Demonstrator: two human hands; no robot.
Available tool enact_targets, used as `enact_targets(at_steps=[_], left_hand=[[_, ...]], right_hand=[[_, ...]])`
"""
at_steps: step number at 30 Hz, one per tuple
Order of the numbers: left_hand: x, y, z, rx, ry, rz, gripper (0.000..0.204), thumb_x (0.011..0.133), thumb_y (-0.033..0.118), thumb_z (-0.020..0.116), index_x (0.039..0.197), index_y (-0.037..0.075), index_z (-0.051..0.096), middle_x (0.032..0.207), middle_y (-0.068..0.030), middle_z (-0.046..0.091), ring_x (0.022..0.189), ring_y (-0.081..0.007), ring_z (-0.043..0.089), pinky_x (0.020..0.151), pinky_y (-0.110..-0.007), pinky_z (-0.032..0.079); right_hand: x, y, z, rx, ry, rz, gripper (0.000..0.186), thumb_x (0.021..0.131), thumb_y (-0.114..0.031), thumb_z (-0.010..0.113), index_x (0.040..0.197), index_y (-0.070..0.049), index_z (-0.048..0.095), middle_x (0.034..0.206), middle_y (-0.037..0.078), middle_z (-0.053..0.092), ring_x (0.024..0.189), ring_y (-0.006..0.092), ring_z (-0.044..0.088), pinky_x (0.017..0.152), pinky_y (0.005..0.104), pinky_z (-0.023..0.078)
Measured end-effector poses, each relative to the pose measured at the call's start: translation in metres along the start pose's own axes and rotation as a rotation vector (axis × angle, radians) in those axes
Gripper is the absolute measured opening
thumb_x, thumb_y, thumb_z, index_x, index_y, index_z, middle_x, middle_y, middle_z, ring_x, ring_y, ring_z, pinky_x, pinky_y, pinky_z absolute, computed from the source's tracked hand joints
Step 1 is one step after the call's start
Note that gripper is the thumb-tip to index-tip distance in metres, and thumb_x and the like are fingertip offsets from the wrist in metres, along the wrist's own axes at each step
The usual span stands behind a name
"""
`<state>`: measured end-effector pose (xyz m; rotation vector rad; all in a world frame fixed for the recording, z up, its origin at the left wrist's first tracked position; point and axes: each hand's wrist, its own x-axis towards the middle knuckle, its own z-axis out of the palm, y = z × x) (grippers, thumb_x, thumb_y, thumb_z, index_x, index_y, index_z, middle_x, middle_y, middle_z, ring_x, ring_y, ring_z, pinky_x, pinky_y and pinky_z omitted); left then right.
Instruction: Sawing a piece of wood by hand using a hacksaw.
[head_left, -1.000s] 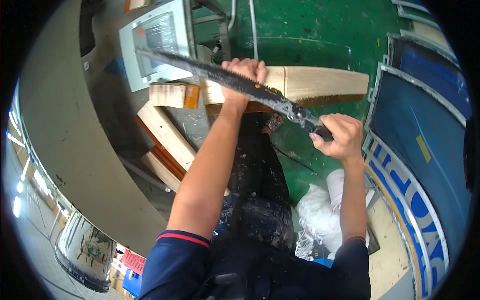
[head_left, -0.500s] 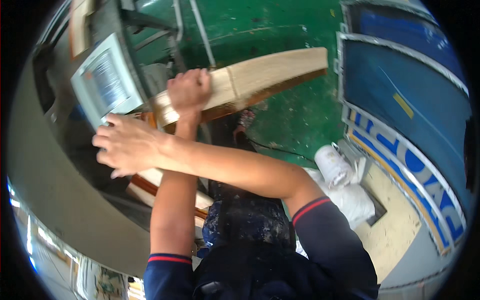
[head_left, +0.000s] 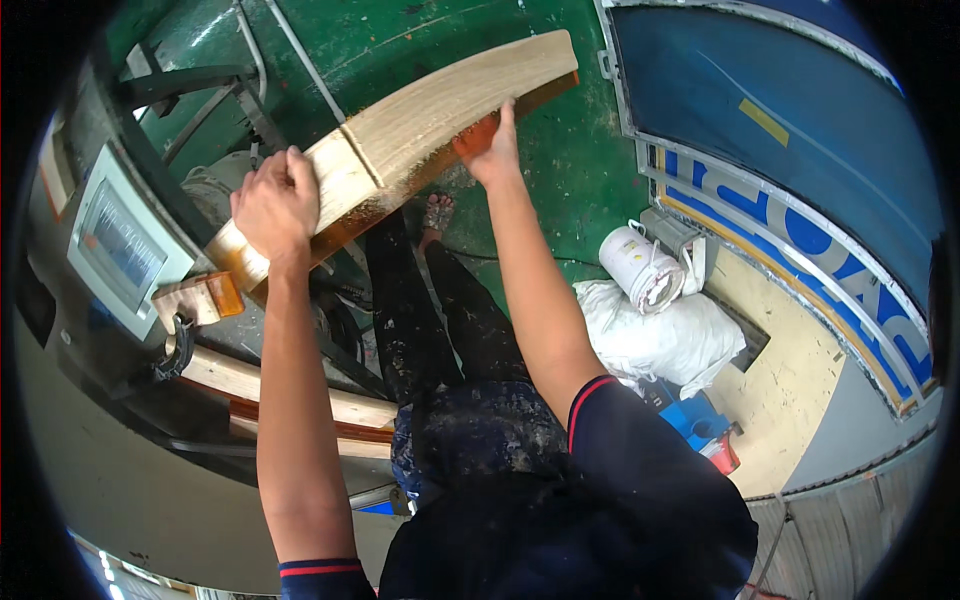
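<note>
A long, slightly curved piece of pale wood [head_left: 450, 105] with a brown lower side and a groove across its face slants up to the right in front of me. My left hand [head_left: 275, 205] is closed over its near left part. With the thumb up along its brown edge, my right hand [head_left: 490, 150] grips the wood from below near the middle; most of its fingers are hidden under the wood. Beside the wood's left end sits a small wooden block [head_left: 198, 302] with an orange-brown end. A dark clamp-like part [head_left: 178, 348] is just below that block.
A pale-framed panel [head_left: 130, 240] lies at the left. More curved wooden pieces [head_left: 350, 405] are by my left forearm. At the right are a white bucket [head_left: 640, 268], white sacking [head_left: 660, 335] and leaning blue framed screens [head_left: 760, 130]. Metal legs [head_left: 250, 110] stand on the green floor.
My right hand, which was reaching across my left arm toward the left, has come back right and taken hold of the wood. The wood appears farther up and left in view.
</note>
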<state>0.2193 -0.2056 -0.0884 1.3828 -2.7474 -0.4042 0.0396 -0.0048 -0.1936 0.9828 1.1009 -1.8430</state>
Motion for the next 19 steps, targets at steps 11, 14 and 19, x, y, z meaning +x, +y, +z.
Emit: enact_targets(at_steps=[11,14,19], left_hand=[[-0.002,0.001,0.004,0.068,-0.105,-0.030,0.043,0.098,0.040,0.042,0.085,0.011,0.071,0.083,-0.0136,0.070,0.086,-0.0332,0.065,0.079,-0.044,0.046],[-0.003,0.001,0.003,0.026,0.022,0.018,0.036,0.096,0.035,0.049,0.072,0.012,0.065,0.073,-0.0086,0.066,0.075,-0.0289,0.063,0.074,-0.041,0.046],[0.002,0.003,-0.002,0.086,-0.013,-0.005,0.036,0.095,0.036,0.049,0.077,0.011,0.067,0.082,-0.0082,0.070,0.085,-0.0272,0.065,0.078,-0.041,0.046]], right_hand=[[-0.068,-0.030,0.021,0.104,-0.133,-0.353,0.057,0.099,-0.049,0.051,0.139,-0.008,0.044,0.132,0.009,0.053,0.122,0.0260,0.051,0.102,0.0459,0.042],[-0.068,-0.027,0.025,0.122,-0.103,-0.338,0.057,0.100,-0.049,0.050,0.138,-0.008,0.045,0.131,0.008,0.054,0.122,0.0252,0.051,0.102,0.0456,0.042],[-0.027,-0.016,0.027,0.056,-0.065,-0.145,0.060,0.098,-0.054,0.051,0.143,-0.016,0.042,0.140,0.008,0.049,0.129,0.0255,0.047,0.108,0.0447,0.039]])
